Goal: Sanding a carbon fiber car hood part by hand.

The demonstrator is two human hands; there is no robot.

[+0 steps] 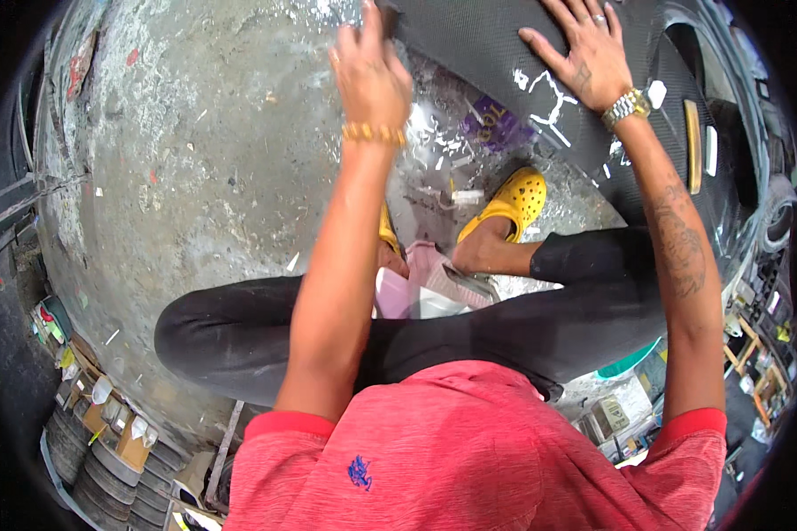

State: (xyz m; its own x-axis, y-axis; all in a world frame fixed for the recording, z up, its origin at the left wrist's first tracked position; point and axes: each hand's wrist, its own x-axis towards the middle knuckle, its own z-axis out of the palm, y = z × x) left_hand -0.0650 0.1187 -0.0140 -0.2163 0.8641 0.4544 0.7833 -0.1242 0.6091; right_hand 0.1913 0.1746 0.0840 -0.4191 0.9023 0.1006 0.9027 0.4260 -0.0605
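Found the right hand (pixel 593 66) laid palm down with fingers spread on the black weave-patterned panel (pixel 483 44), grasping nothing. Located that panel at front right, over the concrete floor (pixel 195 159), running out past the top of the view. Found the left hand (pixel 370 84) just beside the panel's left end, partly curled, pointing forward and blurred at the tips. Could not tell any hold there, nor any contact with the panel. Judged best to bear down through the whole right palm, so as to steady the panel without flexing one spot. Judged prudent also to clear loose white scraps (pixel 656 94) from near the palm, to avoid scuffing, and to set the left fingertips down lightly. Counted one panel, two hands, one wristwatch (pixel 626 108), one bead bracelet (pixel 374 134), one purple wrapper (pixel 496 122), one tan strip (pixel 692 146), one white strip (pixel 711 150) beside it, and two yellow clogs (pixel 521 196), including one mostly hidden. Could not count the scraps reliably.
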